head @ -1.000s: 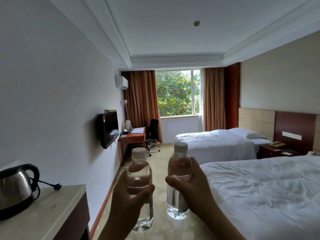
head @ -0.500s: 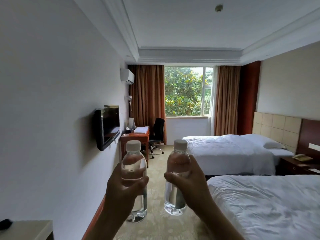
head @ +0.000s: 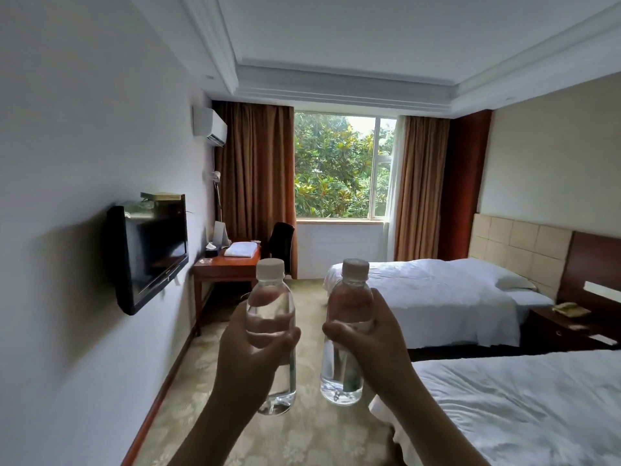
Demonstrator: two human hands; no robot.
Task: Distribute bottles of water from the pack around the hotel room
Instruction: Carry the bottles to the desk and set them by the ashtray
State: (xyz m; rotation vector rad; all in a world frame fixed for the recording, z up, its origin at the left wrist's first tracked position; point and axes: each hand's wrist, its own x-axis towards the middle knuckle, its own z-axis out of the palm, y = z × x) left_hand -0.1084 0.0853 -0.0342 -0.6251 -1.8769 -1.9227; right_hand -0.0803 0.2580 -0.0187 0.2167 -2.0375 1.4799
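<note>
- Two clear water bottles, upright, side by side, held up mid-room: left bottle [head: 271, 317] gripped round its middle by the left hand [head: 250, 356], right bottle [head: 347, 327] wrapped by the right hand [head: 373, 344].
- Beyond them, carpet [head: 302, 432] runs to a wooden desk [head: 228, 264] with a black chair [head: 282, 240].
- Wall TV [head: 151, 250] on the left.
- Two white beds on the right: near bed [head: 524, 412], far bed [head: 437, 290].
</note>
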